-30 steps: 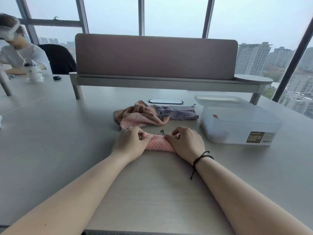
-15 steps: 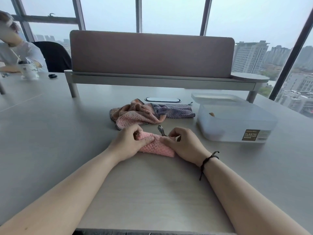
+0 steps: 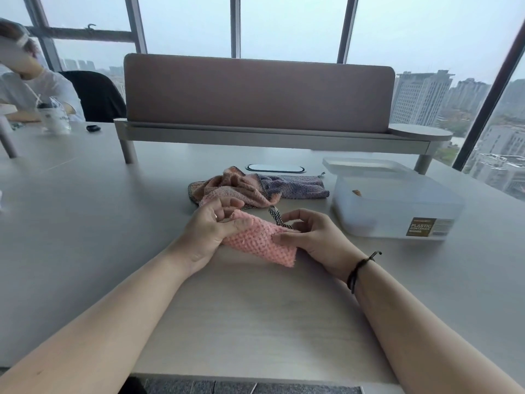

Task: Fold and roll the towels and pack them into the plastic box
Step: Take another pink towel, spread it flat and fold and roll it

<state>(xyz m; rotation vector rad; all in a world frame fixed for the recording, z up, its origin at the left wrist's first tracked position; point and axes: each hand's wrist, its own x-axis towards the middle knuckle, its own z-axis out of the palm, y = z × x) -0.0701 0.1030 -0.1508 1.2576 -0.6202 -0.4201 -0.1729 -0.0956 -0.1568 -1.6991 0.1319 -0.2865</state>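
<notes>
Pink rolled towel (image 3: pixel 260 240), pressed flat on the table (image 3: pixel 85 223) a second ago, is being lifted, gripped by left hand (image 3: pixel 211 226) and pinched by right hand (image 3: pixel 309 237), suggesting packing into the plastic box (image 3: pixel 397 206) is nearing.

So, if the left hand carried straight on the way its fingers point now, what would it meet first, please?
Probably the rolled pink towel it already grips; past that, the right hand at the roll's other end.

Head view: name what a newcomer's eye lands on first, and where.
At centre, the left hand and right hand grip a rolled pink towel just above the table. Behind it lies a heap of loose towels, pink and grey. To the right stands the clear plastic box, its lid lying behind it.
</notes>
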